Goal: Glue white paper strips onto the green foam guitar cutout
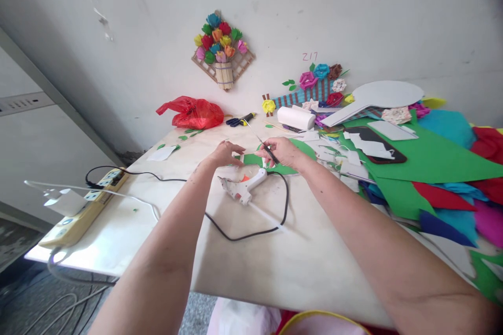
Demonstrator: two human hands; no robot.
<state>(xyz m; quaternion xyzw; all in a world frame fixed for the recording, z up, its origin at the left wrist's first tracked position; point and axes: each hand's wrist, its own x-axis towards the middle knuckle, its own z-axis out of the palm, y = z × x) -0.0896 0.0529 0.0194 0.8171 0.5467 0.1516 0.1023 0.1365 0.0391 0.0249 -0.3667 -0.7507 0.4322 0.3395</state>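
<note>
My right hand [282, 149] is closed around a slim tool with a black handle [271, 156] and a thin metal shaft. The shaft points up and to the left; its exact kind is unclear. Under both hands lies a green sheet piece [295, 166] with a narrow white strip at its left. My left hand [226, 153] rests at the left end of that piece, fingers stretched and apart, touching near the strip. Just in front of the hands, a white glue gun [245, 188] lies on its side with a clear glue stick out of its back.
A yellow power strip [74, 220] with a charger sits at the left edge; a black cord [236, 239] loops across the table. Behind are a red plastic bag [194, 113], scissors [238, 121] and a white roll [295, 118]. A phone [377, 149] and coloured sheets [436, 154] crowd the right.
</note>
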